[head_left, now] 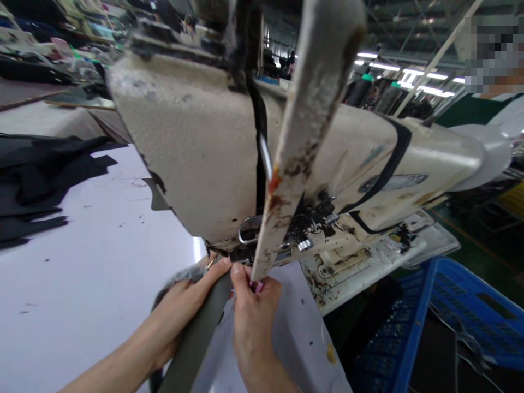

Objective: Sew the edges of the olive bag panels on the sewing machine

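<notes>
A worn cream industrial sewing machine (192,131) fills the middle of the view. A grey-green fabric strip (192,344) runs from the bottom edge up to the needle area, which is mostly hidden. My left hand (190,297) grips the strip's left side, its thumb on top close under the machine head; darker grey cloth shows behind it. My right hand (256,311) is closed at the strip's right edge, thumb and fingers pinched together. A small pink item (257,286) shows in its curled fingers, too covered to name.
Dark cut fabric pieces (36,185) lie on the white tabletop (98,284) at left. A rusty metal bar (303,125) slants down before the machine, ending just above my right hand. A blue plastic basket (426,305) with dark material stands at lower right. A person appears at upper right.
</notes>
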{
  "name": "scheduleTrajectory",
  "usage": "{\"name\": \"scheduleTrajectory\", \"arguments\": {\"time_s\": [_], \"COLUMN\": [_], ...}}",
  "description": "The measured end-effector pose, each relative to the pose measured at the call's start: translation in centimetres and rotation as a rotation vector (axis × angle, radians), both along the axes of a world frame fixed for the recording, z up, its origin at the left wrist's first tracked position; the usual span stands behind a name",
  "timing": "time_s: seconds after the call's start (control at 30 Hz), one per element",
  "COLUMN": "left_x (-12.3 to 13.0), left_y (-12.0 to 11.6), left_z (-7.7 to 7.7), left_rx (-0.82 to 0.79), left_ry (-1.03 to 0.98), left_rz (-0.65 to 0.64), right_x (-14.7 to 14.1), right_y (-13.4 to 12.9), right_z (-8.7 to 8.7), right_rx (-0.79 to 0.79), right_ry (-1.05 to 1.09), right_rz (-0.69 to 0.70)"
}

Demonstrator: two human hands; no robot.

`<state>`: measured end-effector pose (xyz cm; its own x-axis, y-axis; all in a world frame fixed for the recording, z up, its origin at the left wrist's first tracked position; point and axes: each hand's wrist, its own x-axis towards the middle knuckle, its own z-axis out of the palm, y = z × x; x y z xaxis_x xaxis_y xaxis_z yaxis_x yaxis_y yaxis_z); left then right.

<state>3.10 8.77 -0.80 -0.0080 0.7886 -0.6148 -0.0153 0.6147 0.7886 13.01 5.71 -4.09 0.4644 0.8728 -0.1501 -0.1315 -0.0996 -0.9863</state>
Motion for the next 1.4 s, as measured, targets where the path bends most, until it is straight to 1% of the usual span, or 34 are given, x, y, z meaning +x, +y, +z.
{"name": "scheduleTrajectory", "arguments": {"time_s": [0.07,0.1,0.17,0.23,0.37,0.53,0.7,0.87,1.0,1.07,1.13,1.2,1.27,1.3,1.33,1.37,1.4], "left_x": [1.4,2.2,3.9,5.4,6.9,7.3,7.3,7.1,7.0,7.0,6.8,6.7,6.7,6.7,6.7,6.7,6.7], "left_y": [-1.1,-1.6,-2.6,-3.3,-3.8,-3.6,-2.8,-2.1,-1.8,-1.8,-1.9,-2.0,-2.1,-2.1,-2.1,-2.1,-2.0], "left_z": [0.0,-0.1,-0.4,-0.6,-0.6,-0.6,-0.7,-0.8,-1.1,-1.4,-1.6,-1.6,-1.6,-1.5,-1.5,-1.5,-1.6], "left_rx": [-0.075,-0.067,0.012,0.064,0.039,0.043,0.093,0.157,0.125,0.119,0.116,0.120,0.138,0.144,0.145,0.144,0.140], "left_ry": [-0.071,-0.119,-0.217,-0.295,-0.361,-0.381,-0.418,-0.454,-0.462,-0.465,-0.464,-0.457,-0.462,-0.467,-0.473,-0.479,-0.478], "left_rz": [0.070,0.123,0.223,0.295,0.399,0.459,0.484,0.490,0.509,0.505,0.485,0.452,0.423,0.419,0.418,0.418,0.420], "right_x": [1.0,1.6,2.9,4.0,5.4,5.8,5.8,6.1,6.0,5.9,6.2,7.8,11.4,14.0,17.1,20.6,24.2], "right_y": [-0.1,-0.2,-0.2,-0.1,0.3,0.6,0.8,0.9,1.1,0.8,-0.1,-1.4,-2.7,-3.1,-3.2,-2.9,-2.4], "right_z": [0.2,0.3,0.7,1.1,1.6,1.4,1.6,2.0,1.8,1.5,1.2,1.1,2.0,2.8,4.1,5.7,7.5], "right_rx": [0.001,-0.003,-0.017,-0.019,-0.004,-0.007,0.073,0.055,0.064,0.060,0.047,0.049,0.098,0.143,0.228,0.290,0.337], "right_ry": [0.018,0.034,0.058,0.042,0.029,0.044,-0.053,-0.107,-0.089,-0.076,-0.144,-0.299,-0.491,-0.594,-0.711,-0.830,-0.942], "right_rz": [0.025,0.045,0.094,0.150,0.224,0.264,0.275,0.268,0.273,0.299,0.312,0.249,0.048,-0.088,-0.298,-0.500,-0.648]}}
